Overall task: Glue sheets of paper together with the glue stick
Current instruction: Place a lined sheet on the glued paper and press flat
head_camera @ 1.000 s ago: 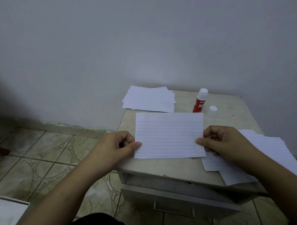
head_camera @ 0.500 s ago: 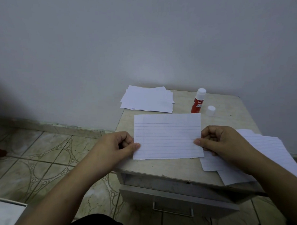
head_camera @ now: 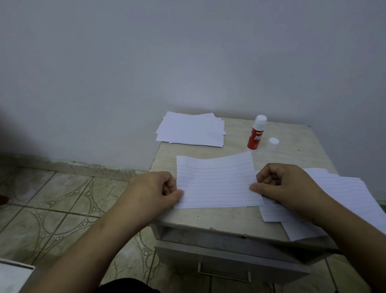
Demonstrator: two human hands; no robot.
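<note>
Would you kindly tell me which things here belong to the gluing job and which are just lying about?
Job:
- lined sheet, pinched by left hand and right hand
- glue stick
- its cap
- paper stack
- loose lined sheets

Lying about:
- white box on the floor

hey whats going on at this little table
A person is holding a white lined sheet of paper by its two side edges, the left hand pinching one and the right hand the other, over a small beige table. The red glue stick stands upright and uncapped at the back, its clear cap beside it. A stack of white sheets lies at the back left, and more lined sheets under the right arm.
</note>
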